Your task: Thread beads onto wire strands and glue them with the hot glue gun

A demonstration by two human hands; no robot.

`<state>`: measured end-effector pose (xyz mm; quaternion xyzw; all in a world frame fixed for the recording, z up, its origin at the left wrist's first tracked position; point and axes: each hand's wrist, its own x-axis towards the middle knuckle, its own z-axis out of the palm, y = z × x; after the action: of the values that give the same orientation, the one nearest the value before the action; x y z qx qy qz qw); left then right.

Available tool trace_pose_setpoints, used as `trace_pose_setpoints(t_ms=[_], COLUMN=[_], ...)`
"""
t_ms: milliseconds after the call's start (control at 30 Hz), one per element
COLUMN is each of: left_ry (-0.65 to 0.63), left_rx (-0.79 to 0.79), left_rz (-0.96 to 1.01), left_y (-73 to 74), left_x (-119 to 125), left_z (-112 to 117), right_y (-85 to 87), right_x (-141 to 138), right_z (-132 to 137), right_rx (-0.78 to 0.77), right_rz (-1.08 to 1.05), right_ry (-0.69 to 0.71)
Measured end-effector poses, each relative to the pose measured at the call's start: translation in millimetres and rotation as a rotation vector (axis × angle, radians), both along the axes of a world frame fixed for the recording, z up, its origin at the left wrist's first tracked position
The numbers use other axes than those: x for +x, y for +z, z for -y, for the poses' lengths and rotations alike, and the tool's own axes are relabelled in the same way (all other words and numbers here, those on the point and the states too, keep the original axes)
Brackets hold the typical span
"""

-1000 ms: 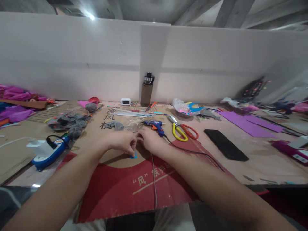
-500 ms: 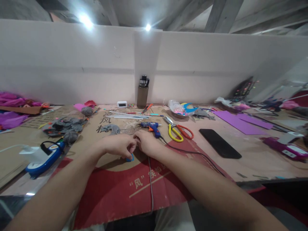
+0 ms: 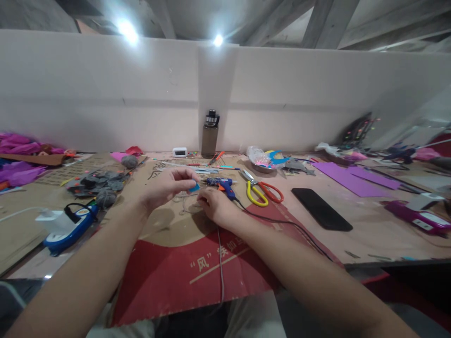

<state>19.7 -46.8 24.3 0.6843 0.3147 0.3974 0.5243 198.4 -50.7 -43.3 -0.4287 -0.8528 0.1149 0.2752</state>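
My left hand [image 3: 171, 187] is raised over the cardboard sheet [image 3: 169, 234], thumb and fingers pinching a small blue piece [image 3: 194, 187]. Close to it, my right hand [image 3: 215, 205] has its fingers curled around a thin grey cord [image 3: 221, 267]; the exact grip is partly hidden. The cord hangs toward the table's front edge, and a loose loop of it shows between the hands. Just beyond my right hand lies a blue hot glue gun [image 3: 225, 186] with a dark cable.
Scissors [image 3: 257, 195] with yellow and red handles lie right of the glue gun, then a black phone [image 3: 321, 209]. A bottle [image 3: 210, 136] stands by the wall. Left are a blue power strip [image 3: 70, 232] and grey scraps [image 3: 93, 183]; purple sheets [image 3: 355, 178] lie right.
My left hand has lifted up and away from the cardboard with the blue piece. My right hand stays nearly in place. The cord's loop now shows between them.
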Motion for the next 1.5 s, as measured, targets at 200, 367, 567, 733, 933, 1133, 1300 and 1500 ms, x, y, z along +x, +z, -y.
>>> trace_pose_setpoints(t_ms=[200,367,567,733,933,1133,1300,1500], left_ry=[0.124,0.285,0.355,0.391,0.400,0.396,0.425,0.453], left_rx=[-0.133,-0.214,-0.224,-0.218,-0.198,-0.183,-0.213,-0.211], left_rz=[0.321,0.266,0.227,0.227,0.281,0.293,0.281,0.270], left_y=[-4.7,-10.8,-20.4,-21.7,-18.5,-21.0,-22.8,-27.5], left_x=[-1.0,5.1,10.0,12.0,8.8,6.4,12.3,14.7], left_z=[-14.6,-16.9,-18.9,-19.0,-19.0,-22.2,-20.1,-19.2], right_y=[1.1,3.2,1.3,1.7,1.7,0.9,0.9,11.7], right_x=[1.0,2.2,3.1,3.2,4.0,5.2,5.1,10.0], right_z=[1.1,1.1,-0.4,-0.2,0.5,0.1,1.6,-0.1], right_rx=[-0.008,0.008,0.040,0.071,0.078,0.089,0.089,0.112], right_rz=[-0.004,-0.027,-0.043,-0.068,-0.076,-0.065,-0.058,-0.129], right_ry=[-0.002,0.015,0.050,0.058,0.071,0.074,0.080,0.044])
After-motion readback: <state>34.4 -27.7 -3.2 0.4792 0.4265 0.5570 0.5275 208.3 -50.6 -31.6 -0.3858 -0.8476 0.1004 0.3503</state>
